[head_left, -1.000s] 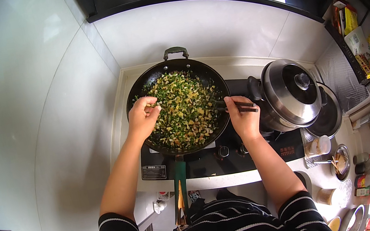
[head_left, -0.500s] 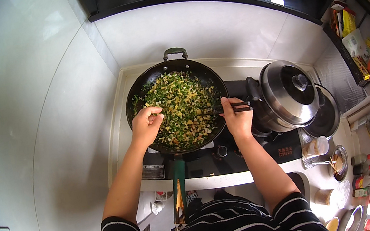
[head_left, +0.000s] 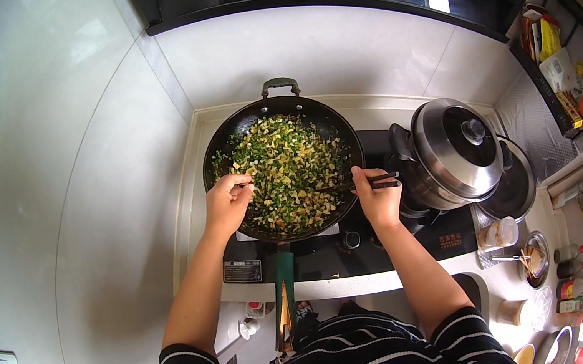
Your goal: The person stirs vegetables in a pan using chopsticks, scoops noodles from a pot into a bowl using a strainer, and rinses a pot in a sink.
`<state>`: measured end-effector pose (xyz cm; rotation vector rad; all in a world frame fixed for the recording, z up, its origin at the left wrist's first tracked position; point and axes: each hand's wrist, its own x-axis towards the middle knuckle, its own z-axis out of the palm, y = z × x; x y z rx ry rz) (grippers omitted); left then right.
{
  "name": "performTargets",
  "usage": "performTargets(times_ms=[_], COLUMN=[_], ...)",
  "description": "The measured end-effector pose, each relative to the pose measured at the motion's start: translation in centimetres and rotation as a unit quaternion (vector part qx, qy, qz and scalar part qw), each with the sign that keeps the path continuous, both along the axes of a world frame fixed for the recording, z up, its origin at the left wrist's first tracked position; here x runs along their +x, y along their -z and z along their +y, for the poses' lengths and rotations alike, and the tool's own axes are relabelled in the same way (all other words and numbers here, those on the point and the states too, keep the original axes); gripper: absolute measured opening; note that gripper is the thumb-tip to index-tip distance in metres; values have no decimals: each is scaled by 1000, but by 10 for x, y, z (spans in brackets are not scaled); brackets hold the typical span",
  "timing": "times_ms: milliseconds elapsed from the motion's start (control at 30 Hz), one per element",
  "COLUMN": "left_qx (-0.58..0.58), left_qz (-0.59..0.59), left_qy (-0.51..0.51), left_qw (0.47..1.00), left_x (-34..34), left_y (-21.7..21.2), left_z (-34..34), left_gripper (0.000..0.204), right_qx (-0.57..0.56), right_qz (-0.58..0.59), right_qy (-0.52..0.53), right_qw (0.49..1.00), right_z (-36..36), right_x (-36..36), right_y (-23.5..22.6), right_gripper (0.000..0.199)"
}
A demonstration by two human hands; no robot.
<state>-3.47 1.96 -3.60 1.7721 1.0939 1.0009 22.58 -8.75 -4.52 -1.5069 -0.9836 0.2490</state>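
A black wok (head_left: 341, 128) with a green handle stands on the stove, full of a chopped green and yellow mixture (head_left: 289, 170). My right hand (head_left: 379, 199) is closed round a pair of dark chopsticks (head_left: 382, 181) at the wok's right rim. The chopsticks' tips reach left into the mixture. Over the left side of the wok is my left hand (head_left: 229, 201), its thumb and fingertips pinched together. Whatever lies between those fingertips is too small to make out.
A lidded steel pot (head_left: 452, 161) stands right of the wok, with a black pan (head_left: 516, 181) partly behind it. Further right are a plastic jar (head_left: 499, 233), a small bowl (head_left: 535, 260) and several bottles (head_left: 573, 286). A tiled wall (head_left: 117, 212) closes the left side.
My right hand and the chopsticks have dropped slightly toward me. The left hand has shifted a little, still pinched over the wok. The whole view has moved slightly.
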Motion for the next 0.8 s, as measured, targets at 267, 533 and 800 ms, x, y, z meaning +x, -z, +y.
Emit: performTargets(times_ms=[267, 533, 800], left_qx=[9, 26, 24], left_qz=[-4, 8, -18], left_qy=[-1, 12, 1], left_qw=[1000, 1000, 1000], left_x=[-1, 3, 7], left_y=[2, 7, 2], left_z=[0, 3, 0], left_gripper=[14, 14, 14], right_qx=[-9, -66, 17], right_qz=[-40, -88, -82], right_qy=[-11, -12, -40], right_qw=[999, 994, 996], right_z=[0, -12, 1], right_x=[8, -5, -8], right_y=[7, -38, -34], right_gripper=[21, 20, 20])
